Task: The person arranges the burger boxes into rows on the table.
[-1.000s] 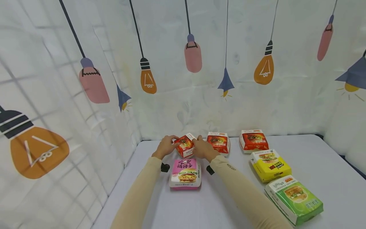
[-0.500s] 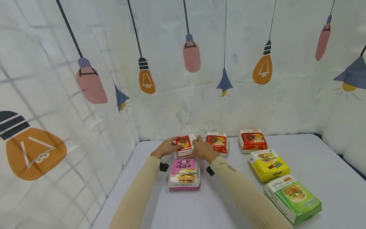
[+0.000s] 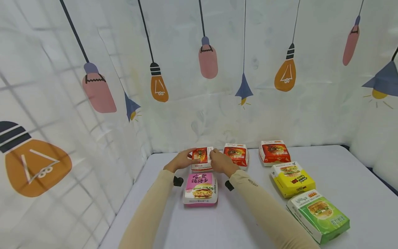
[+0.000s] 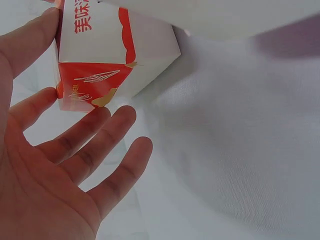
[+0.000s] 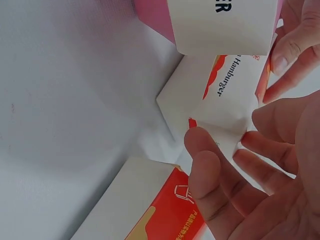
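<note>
- The left hand (image 3: 181,161) has released, loosely extended fingers, touching the left side of a red burger box (image 3: 200,158).
- The right hand (image 3: 221,162) curves relaxed fingers at its right side; firm contact cannot be told.
- The red burger box lies between them, just beyond a pink burger box (image 3: 201,189), on the white table (image 3: 230,218).
</note>
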Demonstrator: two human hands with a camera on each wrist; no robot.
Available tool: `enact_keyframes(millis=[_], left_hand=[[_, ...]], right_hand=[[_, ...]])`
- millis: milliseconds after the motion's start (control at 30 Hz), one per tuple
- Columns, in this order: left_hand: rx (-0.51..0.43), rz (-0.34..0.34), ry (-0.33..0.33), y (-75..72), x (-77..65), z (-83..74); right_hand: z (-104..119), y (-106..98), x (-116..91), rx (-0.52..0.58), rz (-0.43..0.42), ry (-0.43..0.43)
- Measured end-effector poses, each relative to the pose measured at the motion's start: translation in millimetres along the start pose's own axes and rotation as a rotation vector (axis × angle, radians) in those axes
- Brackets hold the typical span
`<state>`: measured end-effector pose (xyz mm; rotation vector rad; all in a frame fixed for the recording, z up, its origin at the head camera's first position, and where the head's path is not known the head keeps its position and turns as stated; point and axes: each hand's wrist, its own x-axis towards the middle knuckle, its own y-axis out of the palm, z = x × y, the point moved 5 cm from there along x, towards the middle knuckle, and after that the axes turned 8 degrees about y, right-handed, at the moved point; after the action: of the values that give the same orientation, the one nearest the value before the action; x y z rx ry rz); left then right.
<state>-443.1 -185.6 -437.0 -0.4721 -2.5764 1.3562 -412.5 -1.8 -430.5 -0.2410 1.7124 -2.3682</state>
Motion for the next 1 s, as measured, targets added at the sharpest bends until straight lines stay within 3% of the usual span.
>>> enact_keyframes(millis=[433, 733, 1000], left_hand=[[-0.016, -0.045, 0.003, -6.5, -5.6, 0.0], [-0.041, -0.088, 0.028, -8.7, -5.5, 2.6], [-0.003, -0.126, 0.058, -10.2, -3.7, 1.9]], right_hand=[[1.6, 2.9, 1.8, -0.057, 0.024, -0.011], [3.1, 3.1, -0.4, -0.027, 0.012, 0.004], [3.7, 1.0, -2.1, -0.015, 0.034, 0.007]])
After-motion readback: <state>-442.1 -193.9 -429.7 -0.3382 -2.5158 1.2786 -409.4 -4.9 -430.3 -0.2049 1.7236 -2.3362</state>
